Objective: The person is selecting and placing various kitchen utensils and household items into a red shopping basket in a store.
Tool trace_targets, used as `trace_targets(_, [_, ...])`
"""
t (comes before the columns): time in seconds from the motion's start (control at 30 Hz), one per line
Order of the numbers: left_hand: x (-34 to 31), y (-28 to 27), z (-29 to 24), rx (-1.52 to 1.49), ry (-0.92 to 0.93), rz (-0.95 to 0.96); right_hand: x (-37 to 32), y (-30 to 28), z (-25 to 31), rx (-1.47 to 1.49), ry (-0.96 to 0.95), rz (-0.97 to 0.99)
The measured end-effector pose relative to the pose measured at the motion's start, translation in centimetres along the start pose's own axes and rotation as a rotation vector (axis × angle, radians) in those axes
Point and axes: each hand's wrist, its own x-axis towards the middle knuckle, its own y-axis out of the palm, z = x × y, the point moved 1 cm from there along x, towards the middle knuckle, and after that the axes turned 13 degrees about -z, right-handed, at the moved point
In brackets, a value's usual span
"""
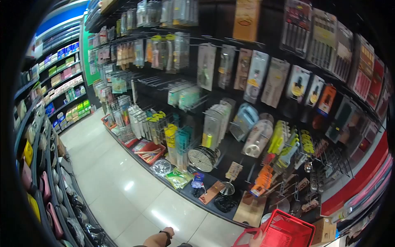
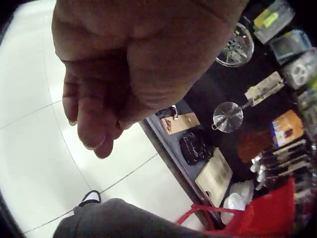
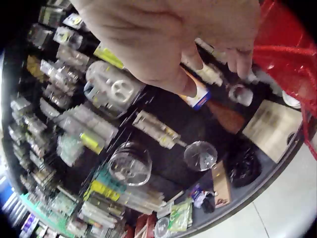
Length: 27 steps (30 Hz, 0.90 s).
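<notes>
My left hand [image 2: 143,54] hangs over the tiled floor with loosely curled fingers and holds nothing. In the head view, the same hand shows low in the middle beside a black wristband [image 1: 165,235]. At the lower right, my right hand [image 1: 258,238] overlaps the near side of a red plastic shopping basket [image 1: 290,228] and its handle. Relaxed fingers of that hand extend in the right wrist view, nothing visible between them, with the red basket alongside. Below and ahead of it are a metal funnel [image 3: 200,155] and a wooden cutting board [image 3: 273,130] on the display.
A black wall rack carries packaged kitchen tools [image 1: 255,76] on hooks. Along its base lie a black plastic bag [image 1: 225,202] and a red tray [image 1: 150,153]. Pans [image 1: 52,220] fill the left shelves. White floor tiles [image 1: 135,197] run between. A cardboard box [image 1: 324,230] stands beside the basket.
</notes>
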Motion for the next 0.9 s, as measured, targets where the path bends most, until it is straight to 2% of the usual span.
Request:
trace_targets(0.03, [0.5, 0.2, 2.6, -0.067, -0.047, 0.08, 0.3, -0.2, 5.9, -0.011, -0.034, 0.112])
trace_targets(0.07, [0.9, -0.2, 4.5, -0.133, -0.095, 0.157, 0.2, 0.2, 9.2, -0.02, -0.069, 0.223])
trace_targets(0.1, [0.5, -1.2, 5.3, -0.144, -0.101, 0.146, -0.7, 2.4, 9.4, -0.008, -0.081, 0.226])
trace_targets(0.17, [-1.2, -2.5, 6.1, -0.265, -0.06, 0.129, -2.6, 7.8, 9.5, -0.131, -0.098, 0.632])
trace_targets(0.2, [-2.3, -3.6, 6.2, -0.375, -0.009, 0.044, -2.8, 9.0, 10.9, -0.117, -0.119, 0.628])
trace_targets(0.27, [-4.1, -6.2, 5.8, -0.559, 0.13, -0.07, -3.7, 10.9, 13.7, 0.258, -0.041, 1.025])
trace_targets(0.3, [-6.4, -8.7, 4.1, -0.605, 0.133, -0.132, -3.3, 11.1, 15.5, 0.259, -0.057, 1.02])
trace_targets(0.37, [-8.7, -11.6, 2.3, -0.7, 0.156, -0.233, -1.7, 10.1, 21.7, 0.305, -0.287, 1.148])
trace_targets(0.4, [-8.6, -12.0, 1.8, -0.712, 0.158, -0.245, -1.9, 11.3, 22.7, 0.305, -0.306, 1.147])
trace_targets(0.47, [-9.2, -14.2, 0.8, -0.661, 0.412, -0.567, -2.1, 14.0, 26.0, 0.194, -0.482, 1.219])
trace_targets(0.5, [-10.1, -15.4, 0.5, -0.663, 0.403, -0.591, -1.8, 14.5, 27.8, 0.207, -0.506, 1.22])
trace_targets(0.57, [-15.9, -20.3, -1.3, -0.91, 0.513, -0.608, -0.7, 12.1, 34.2, 0.111, -0.496, 1.367])
trace_targets(0.6, [-17.2, -21.7, -1.8, -0.91, 0.494, -0.631, -1.9, 14.9, 33.5, 0.183, -0.572, 1.337])
trace_targets(0.67, [-19.4, -24.3, -2.1, -0.922, 0.592, -0.796, -2.4, 15.6, 36.2, 0.213, -0.614, 1.393])
trace_targets(0.7, [-20.3, -25.4, -1.9, -0.923, 0.57, -0.82, -2.5, 16.0, 37.7, 0.228, -0.637, 1.434])
trace_targets(0.73, [-21.1, -26.5, -1.7, -0.865, 0.598, -0.821, -3.3, 18.0, 37.6, 0.281, -0.755, 1.391])
trace_targets(0.77, [-21.9, -27.5, -1.6, -0.806, 0.625, -0.821, -3.5, 19.1, 38.2, 0.293, -0.778, 1.404])
trace_targets(0.83, [-22.9, -28.8, -1.1, -0.837, 0.566, -0.841, -3.9, 21.5, 39.3, 0.292, -0.696, 1.554])
trace_targets(0.9, [-22.7, -30.1, -0.4, -0.726, 0.582, -0.957, -4.3, 25.5, 40.0, 0.292, -0.797, 1.569])
